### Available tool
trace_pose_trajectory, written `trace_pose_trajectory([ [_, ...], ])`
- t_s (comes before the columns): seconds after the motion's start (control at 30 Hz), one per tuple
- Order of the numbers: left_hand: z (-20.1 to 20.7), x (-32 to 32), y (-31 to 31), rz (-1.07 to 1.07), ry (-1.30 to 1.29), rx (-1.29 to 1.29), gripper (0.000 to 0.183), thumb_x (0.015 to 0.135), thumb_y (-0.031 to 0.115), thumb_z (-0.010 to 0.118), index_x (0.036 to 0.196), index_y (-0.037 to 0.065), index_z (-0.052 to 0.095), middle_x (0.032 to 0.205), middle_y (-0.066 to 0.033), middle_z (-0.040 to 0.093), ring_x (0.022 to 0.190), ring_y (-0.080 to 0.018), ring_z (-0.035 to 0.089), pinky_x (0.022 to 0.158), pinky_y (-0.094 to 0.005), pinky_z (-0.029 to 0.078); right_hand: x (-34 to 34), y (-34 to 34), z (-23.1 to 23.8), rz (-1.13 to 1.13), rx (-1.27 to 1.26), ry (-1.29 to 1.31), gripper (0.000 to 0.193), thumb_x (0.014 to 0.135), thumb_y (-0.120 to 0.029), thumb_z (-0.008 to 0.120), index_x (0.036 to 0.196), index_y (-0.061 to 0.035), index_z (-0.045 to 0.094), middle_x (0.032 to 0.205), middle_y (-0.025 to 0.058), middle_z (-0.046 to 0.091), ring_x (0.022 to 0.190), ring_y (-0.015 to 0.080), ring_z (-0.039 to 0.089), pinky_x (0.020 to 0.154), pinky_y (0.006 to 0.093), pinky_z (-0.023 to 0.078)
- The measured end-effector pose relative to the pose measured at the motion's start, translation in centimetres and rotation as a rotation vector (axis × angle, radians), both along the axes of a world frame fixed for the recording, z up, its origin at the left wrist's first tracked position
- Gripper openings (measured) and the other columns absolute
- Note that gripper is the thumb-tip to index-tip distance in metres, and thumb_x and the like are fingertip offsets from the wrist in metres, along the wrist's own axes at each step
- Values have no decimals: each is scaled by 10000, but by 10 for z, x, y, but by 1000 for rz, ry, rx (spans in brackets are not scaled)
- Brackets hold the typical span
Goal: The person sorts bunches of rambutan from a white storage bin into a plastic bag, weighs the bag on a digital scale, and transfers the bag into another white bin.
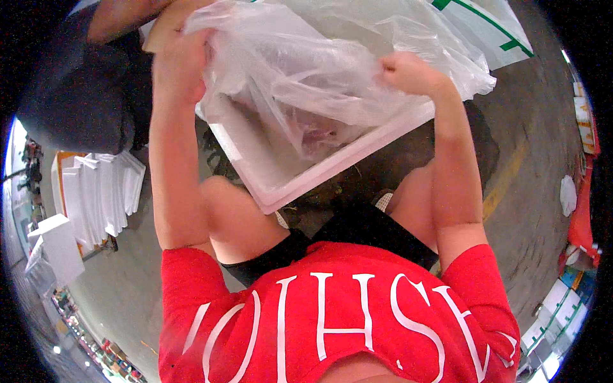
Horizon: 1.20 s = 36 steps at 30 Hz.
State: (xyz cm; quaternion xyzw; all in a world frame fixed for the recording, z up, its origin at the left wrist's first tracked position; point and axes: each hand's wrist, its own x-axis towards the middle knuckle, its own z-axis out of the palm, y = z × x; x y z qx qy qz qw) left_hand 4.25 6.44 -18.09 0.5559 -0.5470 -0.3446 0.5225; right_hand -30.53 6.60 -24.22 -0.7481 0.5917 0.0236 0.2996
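A clear plastic liner bag spreads over a white foam box on the floor in front of me. My left hand grips the plastic above the box's left side, its fingers partly blurred. Closed on a fold of the same plastic, my right hand is above the box's right side. Beneath the liner, near the box's near wall, lies something dark pinkish that I cannot make out. Plastic drapes past the far right of the box.
Another person's arm and dark clothing are close at the upper left. A white box with green tape stands at the far right. White foam lids are stacked at left. The concrete floor looks wet in places.
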Motion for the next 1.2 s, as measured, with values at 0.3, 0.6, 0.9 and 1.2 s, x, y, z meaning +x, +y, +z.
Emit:
trace_pose_trajectory([
  [0.3,-18,7,-70,-44,-178,130,204,811,117,632,988,19,665,879,-95,677,677,-170,604,645,-266,490,-34,-71,-57,-592,-352,-841,285,913,-309,509,1017,-87,655,812,-26,615,732,111,535,605,284,421],
  [0.6,-167,-36,-22,-853,-134,-260,380,852,240,673,1162,31,599,1129,-97,628,1062,-221,579,913,-362,458,146,36,-4,28,-467,-506,329,936,-254,506,1158,-38,619,952,31,686,865,154,612,783,304,488],
  [0.9,-10,-30,-72,77,181,130,393,926,262,561,1240,26,568,1178,-125,622,1041,-267,607,932,-402,485,-24,76,57,-289,-347,-695,256,972,-160,497,1142,-16,624,912,53,668,829,114,611,818,271,489],
  [1.2,-10,84,73,-31,-330,367,364,915,267,579,1192,31,596,1139,-116,640,1008,-249,613,904,-393,488,34,104,58,-202,-62,-462,200,872,-238,597,994,-85,641,886,132,665,815,321,652,706,411,523],
])
